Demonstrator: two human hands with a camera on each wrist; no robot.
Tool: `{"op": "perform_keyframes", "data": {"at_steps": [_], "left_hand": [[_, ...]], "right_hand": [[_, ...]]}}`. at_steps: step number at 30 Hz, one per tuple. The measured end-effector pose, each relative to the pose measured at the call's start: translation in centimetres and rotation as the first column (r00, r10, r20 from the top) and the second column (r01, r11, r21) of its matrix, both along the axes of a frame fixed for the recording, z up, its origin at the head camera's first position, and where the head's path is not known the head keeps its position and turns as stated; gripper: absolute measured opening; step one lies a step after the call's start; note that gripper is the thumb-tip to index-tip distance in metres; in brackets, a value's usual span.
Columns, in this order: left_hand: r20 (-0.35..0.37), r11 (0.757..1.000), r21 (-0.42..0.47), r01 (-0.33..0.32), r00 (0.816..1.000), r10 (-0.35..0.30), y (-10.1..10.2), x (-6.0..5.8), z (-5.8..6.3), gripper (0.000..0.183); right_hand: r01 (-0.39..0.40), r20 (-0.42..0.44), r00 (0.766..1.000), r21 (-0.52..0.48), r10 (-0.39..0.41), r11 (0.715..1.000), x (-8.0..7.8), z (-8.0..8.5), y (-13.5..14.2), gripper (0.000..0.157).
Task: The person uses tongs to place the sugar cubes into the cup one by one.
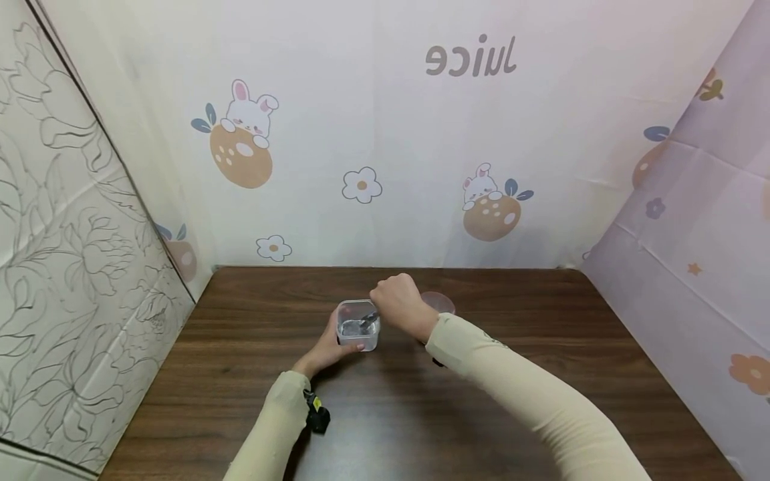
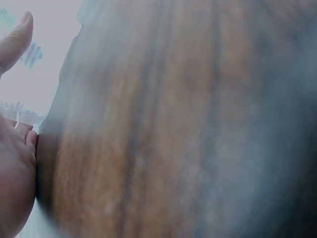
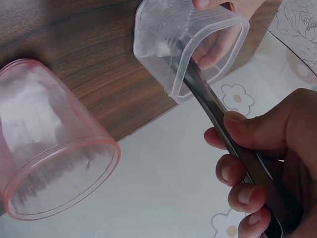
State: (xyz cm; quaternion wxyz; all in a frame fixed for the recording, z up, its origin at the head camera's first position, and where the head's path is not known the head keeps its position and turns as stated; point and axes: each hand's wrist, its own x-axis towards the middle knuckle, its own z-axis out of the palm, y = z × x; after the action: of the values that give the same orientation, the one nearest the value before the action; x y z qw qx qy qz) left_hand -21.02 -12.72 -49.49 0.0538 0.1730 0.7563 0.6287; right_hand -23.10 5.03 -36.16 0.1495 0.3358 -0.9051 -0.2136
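My left hand (image 1: 327, 347) grips a clear, square plastic container (image 1: 357, 347) from its left side, thumb along the near wall. In the left wrist view only part of this hand (image 2: 17, 163) shows, at the left edge. My right hand (image 1: 404, 304) is raised at the container's right rim and holds metal tongs (image 3: 218, 114), fingers curled round the handle. The tongs slant down through the open top, tips near the bottom. A small whitish piece (image 3: 162, 48) shows by the tips, among clear, shiny contents.
A clear pinkish plastic cup (image 3: 59, 134) stands right of the container, partly behind my right wrist in the head view. The brown wood-grain table (image 1: 240, 401) meets a printed curtain (image 1: 313, 133) at its back, with more patterned sheets at both sides.
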Motion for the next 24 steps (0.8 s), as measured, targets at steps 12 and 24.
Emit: {"op": "perform_keyframes", "data": {"at_steps": [12,24], "left_hand": [[0.009,0.999,-0.027,-0.023,1.0,0.023,0.2,0.2,0.3,0.09],[-0.011,0.999,-0.026,-0.029,1.0,0.029,0.3,0.2,0.0,0.089]], "right_hand": [[-0.085,-0.055,0.995,-0.082,0.08,0.993,0.9,1.7,1.9,0.028],[-0.046,0.004,0.999,-0.203,0.048,0.978,1.7,3.7,4.4,0.041]]}}
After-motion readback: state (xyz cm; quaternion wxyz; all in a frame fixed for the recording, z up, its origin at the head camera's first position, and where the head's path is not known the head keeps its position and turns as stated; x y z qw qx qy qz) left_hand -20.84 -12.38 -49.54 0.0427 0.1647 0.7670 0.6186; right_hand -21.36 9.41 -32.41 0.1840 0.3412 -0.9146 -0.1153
